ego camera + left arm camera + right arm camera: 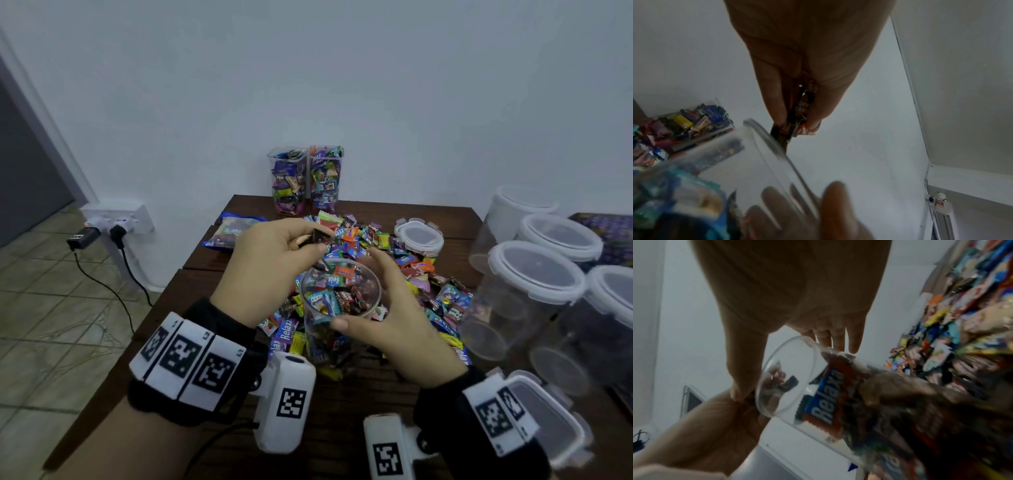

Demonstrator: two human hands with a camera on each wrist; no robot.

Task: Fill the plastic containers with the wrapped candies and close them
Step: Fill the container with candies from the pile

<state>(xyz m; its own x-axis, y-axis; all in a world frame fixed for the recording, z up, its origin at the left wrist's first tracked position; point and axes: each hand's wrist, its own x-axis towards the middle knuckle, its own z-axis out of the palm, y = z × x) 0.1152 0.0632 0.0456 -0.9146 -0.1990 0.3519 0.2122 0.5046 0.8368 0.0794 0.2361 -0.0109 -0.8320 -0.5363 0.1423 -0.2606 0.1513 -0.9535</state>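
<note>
The left hand pinches glossy dark crinkled candy wrappers in its grip at the 11 o'clock rim of the clear round plastic container. The right hand cups that smooth, half-filled container with relaxed fingers amid the candy heap on the dark slatted wooden desk.

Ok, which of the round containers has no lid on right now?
The round container that the right hand steadies mid-table: open-topped, part-filled with candies. The round containers at the table's right edge are lidded and look empty.

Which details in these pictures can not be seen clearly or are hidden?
- Head view: the left hand covers most of the dark candies it pinches; their count is unclear.
- Right wrist view: blur hides the lower half of the round container.
- Head view: the lid at bottom right is hidden partly behind the right wrist.
</note>
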